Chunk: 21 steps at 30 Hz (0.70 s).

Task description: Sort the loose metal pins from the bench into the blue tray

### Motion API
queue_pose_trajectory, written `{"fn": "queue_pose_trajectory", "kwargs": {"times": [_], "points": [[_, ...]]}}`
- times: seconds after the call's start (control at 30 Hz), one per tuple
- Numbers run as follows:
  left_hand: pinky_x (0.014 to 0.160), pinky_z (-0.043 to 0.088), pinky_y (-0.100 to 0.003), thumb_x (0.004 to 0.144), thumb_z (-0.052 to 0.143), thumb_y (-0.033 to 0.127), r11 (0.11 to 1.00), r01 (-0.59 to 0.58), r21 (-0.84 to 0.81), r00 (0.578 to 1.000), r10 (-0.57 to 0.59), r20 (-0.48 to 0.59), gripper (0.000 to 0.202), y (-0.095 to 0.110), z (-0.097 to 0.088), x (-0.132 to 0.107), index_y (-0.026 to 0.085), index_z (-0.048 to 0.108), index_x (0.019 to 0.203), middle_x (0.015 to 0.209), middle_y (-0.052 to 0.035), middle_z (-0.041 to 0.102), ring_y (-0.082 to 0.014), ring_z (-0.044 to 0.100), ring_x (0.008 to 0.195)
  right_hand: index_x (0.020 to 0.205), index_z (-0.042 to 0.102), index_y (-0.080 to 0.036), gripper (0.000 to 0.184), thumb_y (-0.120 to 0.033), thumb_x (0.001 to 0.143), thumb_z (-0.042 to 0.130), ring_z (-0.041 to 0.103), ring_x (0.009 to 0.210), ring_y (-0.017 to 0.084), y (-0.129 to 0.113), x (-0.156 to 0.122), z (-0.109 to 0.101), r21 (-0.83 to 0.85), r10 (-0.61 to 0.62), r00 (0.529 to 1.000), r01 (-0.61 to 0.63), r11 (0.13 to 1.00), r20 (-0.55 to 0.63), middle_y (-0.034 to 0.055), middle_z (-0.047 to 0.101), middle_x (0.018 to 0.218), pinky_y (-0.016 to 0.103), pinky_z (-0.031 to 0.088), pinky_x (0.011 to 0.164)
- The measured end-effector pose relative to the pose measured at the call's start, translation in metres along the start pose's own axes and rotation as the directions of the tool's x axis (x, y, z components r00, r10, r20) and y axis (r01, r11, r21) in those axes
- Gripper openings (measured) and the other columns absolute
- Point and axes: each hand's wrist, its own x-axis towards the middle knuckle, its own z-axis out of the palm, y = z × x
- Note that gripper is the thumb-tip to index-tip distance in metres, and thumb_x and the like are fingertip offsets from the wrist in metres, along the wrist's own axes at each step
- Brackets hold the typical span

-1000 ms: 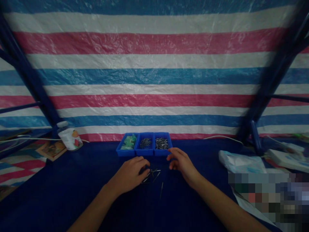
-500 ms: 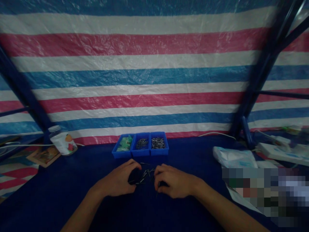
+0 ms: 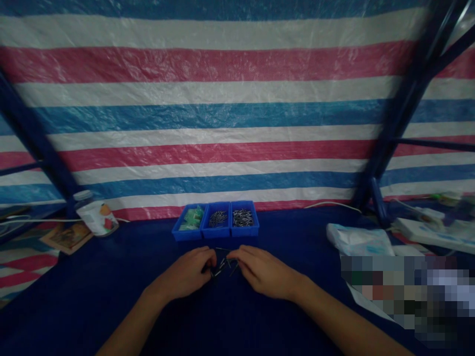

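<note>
L hand (image 3: 183, 273), R hand (image 3: 264, 272) around loose thin metal pins (image 3: 223, 266), dark, criss-crossed

Left hand (image 3: 184, 273) and right hand (image 3: 264, 271) nearly meet, curled downward

Shiny metal pins (image 3: 223, 267), glossy blue plastic tray (image 3: 217, 236), matt navy table cover (image 3: 111, 291), crinkled woven plastic tarp (image 3: 208, 118)

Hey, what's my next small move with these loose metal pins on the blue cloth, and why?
Probably sweep the loose thin metal pins together between your left hand and right hand: both hands cup the scattered pile on the dark blue cloth, in front of the blue plastic three-compartment tray, whose right compartments hold similar pins.
</note>
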Motion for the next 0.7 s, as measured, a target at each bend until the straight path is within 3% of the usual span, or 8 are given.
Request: {"fn": "queue_pose_trajectory", "kwargs": {"times": [0.17, 0.27, 0.37, 0.43, 0.57, 0.7], "points": [[0.075, 0.043, -0.032, 0.079, 0.048, 0.014, 1.000, 0.007, 0.016, 1.000, -0.007, -0.021, 0.017, 0.000, 0.002, 0.001, 0.021, 0.061, 0.088, 0.091, -0.0028, 0.066, -0.0200, 0.061, 0.086, 0.125, 0.063, -0.025, 0.033, -0.024, 0.096, 0.048, 0.064, 0.107, 0.020, 0.003, 0.004, 0.001, 0.131, 0.026, 0.989, -0.007, 0.991, -0.147, 0.0068, 0.070, 0.118, 0.037, 0.048, 0.096], [0.074, 0.043, -0.032, 0.080, 0.048, 0.014, 1.000, 0.008, 0.017, 1.000, -0.008, -0.021, 0.016, 0.001, 0.001, 0.000, 0.021, 0.061, 0.086, 0.091, -0.0028, 0.066, -0.0198, 0.061, 0.085, 0.112, 0.069, -0.025, 0.024, -0.031, 0.092, 0.057, 0.068, 0.093, 0.019, 0.004, 0.007, 0.002, 0.375, 0.147, 0.963, -0.055, 0.926, -0.223, 0.0046, 0.075, 0.104, 0.034, 0.050, 0.083], [0.072, 0.042, -0.031, 0.079, 0.048, 0.015, 1.000, 0.015, 0.010, 1.000, -0.015, -0.013, 0.014, 0.003, 0.000, 0.000, 0.021, 0.059, 0.084, 0.090, -0.0022, 0.066, -0.0192, 0.061, 0.083, 0.098, 0.070, -0.023, 0.020, -0.038, 0.085, 0.068, 0.068, 0.080, 0.017, 0.002, 0.011, -0.001, 0.692, 0.279, 0.931, -0.043, 0.720, -0.233, 0.0030, 0.076, 0.090, 0.031, 0.049, 0.074], [0.071, 0.041, -0.031, 0.079, 0.048, 0.015, 1.000, 0.015, 0.004, 1.000, -0.015, -0.015, 0.013, 0.004, 0.000, -0.001, 0.021, 0.059, 0.083, 0.090, -0.0021, 0.065, -0.0192, 0.061, 0.083, 0.092, 0.069, -0.022, 0.024, -0.043, 0.079, 0.073, 0.064, 0.068, 0.014, 0.002, 0.014, -0.004, 0.817, 0.347, 0.904, 0.007, 0.576, -0.252, 0.0020, 0.075, 0.083, 0.029, 0.046, 0.067], [0.072, 0.041, -0.032, 0.079, 0.048, 0.016, 1.000, 0.019, 0.003, 1.000, -0.019, -0.017, 0.014, 0.003, 0.001, -0.001, 0.021, 0.059, 0.087, 0.090, -0.0019, 0.065, -0.0194, 0.060, 0.084, 0.073, 0.063, -0.021, 0.034, -0.052, 0.075, 0.075, 0.047, 0.053, 0.009, 0.002, 0.015, -0.012, 0.923, 0.500, 0.814, 0.108, 0.369, -0.295, -0.0029, 0.061, 0.062, 0.027, 0.037, 0.057], [0.074, 0.042, -0.032, 0.080, 0.047, 0.016, 1.000, 0.018, 0.012, 1.000, -0.018, -0.013, 0.015, 0.001, 0.001, -0.001, 0.022, 0.058, 0.087, 0.091, -0.0015, 0.065, -0.0195, 0.061, 0.085, 0.059, 0.048, -0.022, 0.045, -0.056, 0.072, 0.074, 0.037, 0.050, 0.009, 0.010, 0.016, -0.013, 0.979, 0.634, 0.759, 0.020, 0.204, -0.147, -0.0069, 0.040, 0.048, 0.028, 0.033, 0.054]]}}
